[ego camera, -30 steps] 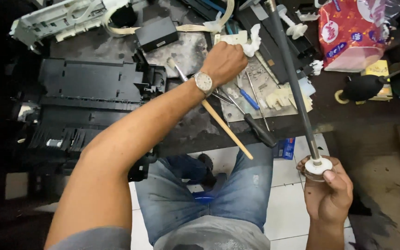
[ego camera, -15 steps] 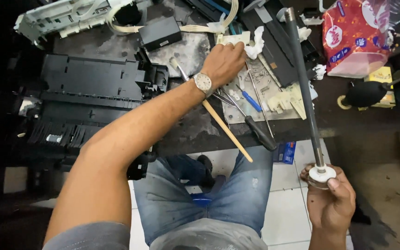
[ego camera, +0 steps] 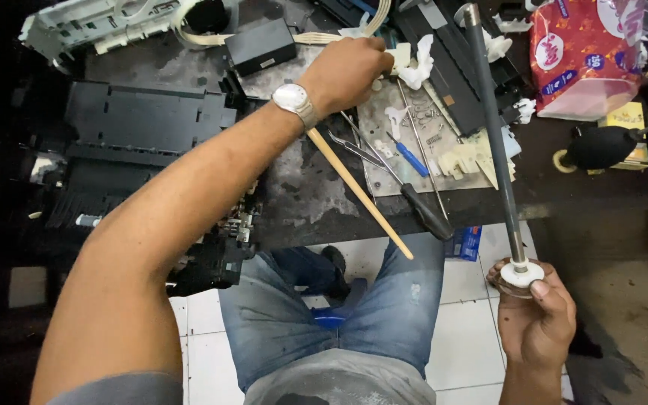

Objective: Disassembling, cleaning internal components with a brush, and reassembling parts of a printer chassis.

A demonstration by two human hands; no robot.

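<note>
- Gripping the white gear end of the long grey roller shaft (ego camera: pixel 495 142), the right hand (ego camera: pixel 535 321) was closed around that end cap, thumb over its rim, near the person's knee and below the front edge of the workbench (ego camera: pixel 301 202).
- Keeping the shaft steady looked like the point of care: it stood nearly upright from the hand, its far tip reaching up past the metal plate (ego camera: pixel 414 150) on the workbench, so a firm hold at the cap would stop the free end swinging into the small white parts beside it.
- Lying on the workbench's front edge, a wooden stick (ego camera: pixel 358 191) and a black-handled screwdriver (ego camera: pixel 414 199) pointed towards the knees, the screwdriver on the metal plate.
- Further along the workbench, the left hand (ego camera: pixel 346 73), wearing a wristwatch (ego camera: pixel 294 101), was shut on a small white piece (ego camera: pixel 406 64) at the plate's far edge; a light pinch seemed wiser than a tug, since what it held was small and partly hidden by the fingers.
- To the left on the workbench sat the black printer chassis (ego camera: pixel 144 142).
- Compared with half a second earlier, the left hand had stayed at the same spot, while the shaft had tilted slightly and the right hand had kept its hold.
</note>
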